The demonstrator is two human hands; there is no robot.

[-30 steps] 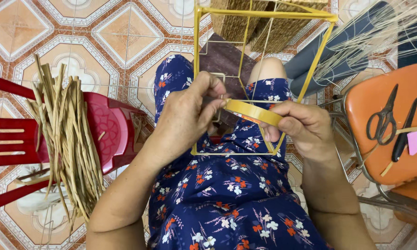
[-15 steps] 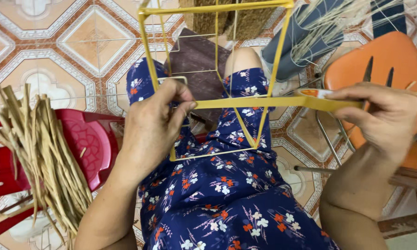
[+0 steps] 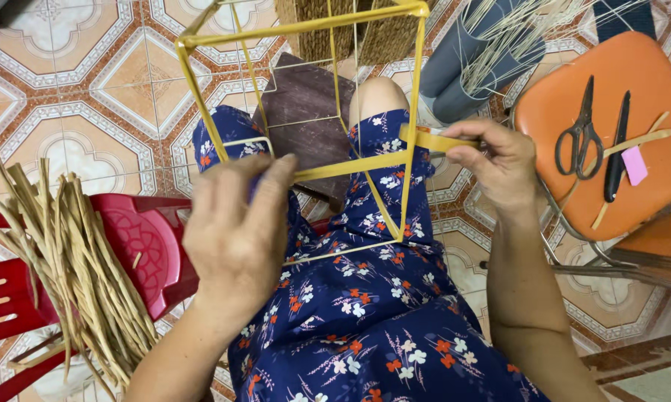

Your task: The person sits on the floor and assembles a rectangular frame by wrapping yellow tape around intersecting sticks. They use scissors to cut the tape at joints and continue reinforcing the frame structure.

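A yellow-wrapped wire frame [image 3: 306,26] stands on my lap, over a blue flowered dress [image 3: 365,320]. My left hand [image 3: 235,234] rests on the frame's near lower bar, fingers pressing the end of a yellow tape strip [image 3: 350,165]. My right hand [image 3: 499,164] grips a roll of yellow tape [image 3: 434,138], the strip stretched taut between both hands across the frame. A dark brown board [image 3: 309,112] lies inside the frame's base.
A bundle of dried straw stalks [image 3: 67,260] lies on a red plastic chair [image 3: 145,242] at my left. An orange stool [image 3: 611,89] at right carries black scissors [image 3: 580,134], a dark knife [image 3: 617,152] and a pink piece. Thin fibres [image 3: 514,37] hang behind.
My right hand drew the tape roll out to the right and then came partly back, with the strip pulled from the left hand. The view shifted, so the frame sits lower and larger.
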